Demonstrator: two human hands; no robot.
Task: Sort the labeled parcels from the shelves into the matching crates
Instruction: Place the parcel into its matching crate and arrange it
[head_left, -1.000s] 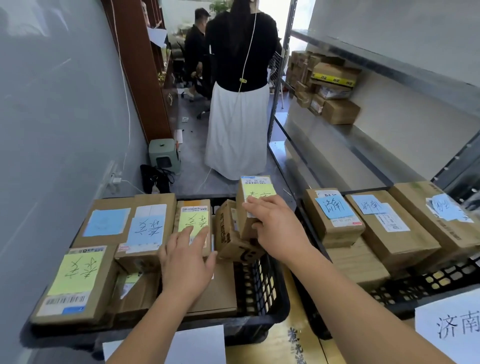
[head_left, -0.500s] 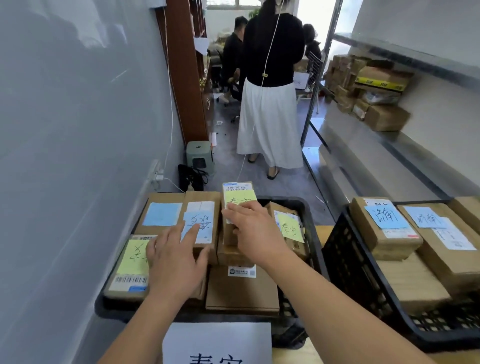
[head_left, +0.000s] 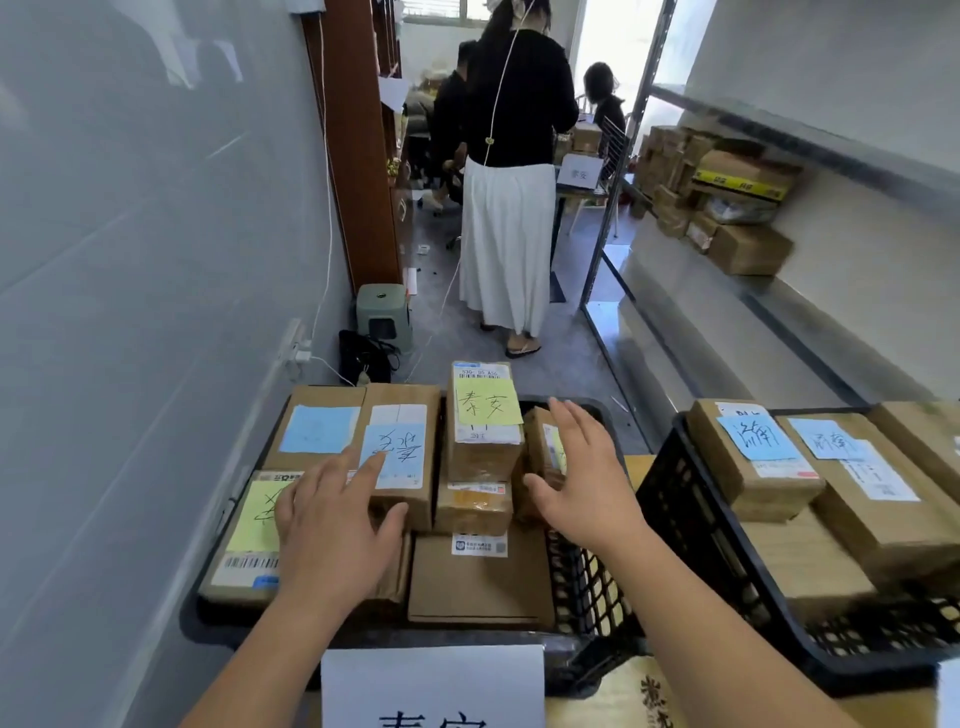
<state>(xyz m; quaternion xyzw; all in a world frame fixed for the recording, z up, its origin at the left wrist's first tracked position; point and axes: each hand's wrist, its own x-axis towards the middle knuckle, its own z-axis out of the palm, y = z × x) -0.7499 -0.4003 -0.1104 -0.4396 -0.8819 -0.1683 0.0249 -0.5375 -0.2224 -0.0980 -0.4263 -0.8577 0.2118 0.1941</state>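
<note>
A black crate (head_left: 582, 587) in front of me is packed with brown parcels. On top of the pile stands a parcel with a yellow note (head_left: 485, 415). My right hand (head_left: 584, 480) hovers just right of it, fingers spread, holding nothing. My left hand (head_left: 337, 525) lies with straight fingers over a parcel with a blue note (head_left: 400, 447), beside a yellow-noted parcel (head_left: 249, 525). A second black crate (head_left: 727, 545) at the right holds parcels with blue notes (head_left: 758, 439).
A white sign (head_left: 431, 686) hangs on the near crate's front. A metal shelf rack (head_left: 779, 291) at the right carries stacked boxes (head_left: 727, 208). A person in a white skirt (head_left: 511, 208) stands in the aisle. A green stool (head_left: 384, 312) sits by the left wall.
My right hand has let go of the yellow-noted parcel, which now stands on the pile, and has drawn off to the right. The view has shifted left over the near crate.
</note>
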